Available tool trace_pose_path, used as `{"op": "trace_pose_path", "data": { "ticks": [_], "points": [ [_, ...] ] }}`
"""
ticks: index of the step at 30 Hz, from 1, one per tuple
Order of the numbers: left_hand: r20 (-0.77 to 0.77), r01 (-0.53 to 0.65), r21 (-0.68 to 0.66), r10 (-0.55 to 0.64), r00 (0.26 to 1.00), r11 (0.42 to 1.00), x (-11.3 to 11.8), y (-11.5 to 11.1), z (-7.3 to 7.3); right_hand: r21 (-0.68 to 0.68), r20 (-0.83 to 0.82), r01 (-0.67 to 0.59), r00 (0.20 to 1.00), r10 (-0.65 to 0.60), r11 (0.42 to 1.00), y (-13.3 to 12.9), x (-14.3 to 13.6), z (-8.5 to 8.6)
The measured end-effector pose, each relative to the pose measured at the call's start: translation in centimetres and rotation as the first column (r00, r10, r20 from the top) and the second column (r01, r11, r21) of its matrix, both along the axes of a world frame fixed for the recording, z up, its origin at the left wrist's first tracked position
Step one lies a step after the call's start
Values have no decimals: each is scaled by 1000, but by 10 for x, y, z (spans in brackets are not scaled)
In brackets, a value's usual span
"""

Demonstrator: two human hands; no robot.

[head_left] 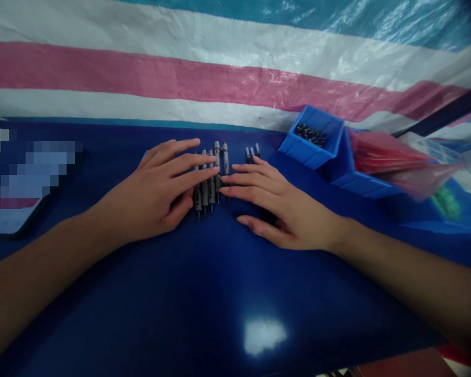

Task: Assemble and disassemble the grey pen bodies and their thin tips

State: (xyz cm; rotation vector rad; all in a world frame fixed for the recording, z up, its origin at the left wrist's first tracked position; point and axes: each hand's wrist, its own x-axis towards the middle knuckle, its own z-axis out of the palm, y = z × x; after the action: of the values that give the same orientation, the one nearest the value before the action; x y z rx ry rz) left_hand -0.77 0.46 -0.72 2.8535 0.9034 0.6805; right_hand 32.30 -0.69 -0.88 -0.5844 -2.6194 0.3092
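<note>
Several grey and clear pens (204, 193) lie side by side on the blue table (160, 303), tips toward me. My left hand (160, 183) rests with its fingers spread over the pens from the left. From the right, my right hand (267, 196) has its fingers apart, their tips at the rightmost pens. Just beyond the right hand, three thin pieces with pale ends (248, 153) stick out, their lower parts hidden by that hand. Neither hand grips anything.
A blue bin (314, 152) of small dark parts stands at the back right. Beside it, another blue bin (365, 182) holds red plastic bags (388, 157). Green items (447, 201) lie farther right. A partly pixelated flat device (15, 214) lies at left. Striped sheeting (141, 73) hangs behind.
</note>
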Motion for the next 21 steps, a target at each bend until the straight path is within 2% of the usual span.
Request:
{"op": "trace_pose_path", "data": {
  "ticks": [5,14,21],
  "points": [
    [-40,76,-36,-78,996,996,0,-1,1,56,-70,-30,997,34,998,3,1,-4],
    [-34,63,-80,-66,997,995,0,0,0,86,-156,-45,986,58,995,1,-1,1],
    [-39,49,-66,-52,998,997,0,-1,0,72,-148,-85,984,95,994,3,-1,-1]
  ]
}}
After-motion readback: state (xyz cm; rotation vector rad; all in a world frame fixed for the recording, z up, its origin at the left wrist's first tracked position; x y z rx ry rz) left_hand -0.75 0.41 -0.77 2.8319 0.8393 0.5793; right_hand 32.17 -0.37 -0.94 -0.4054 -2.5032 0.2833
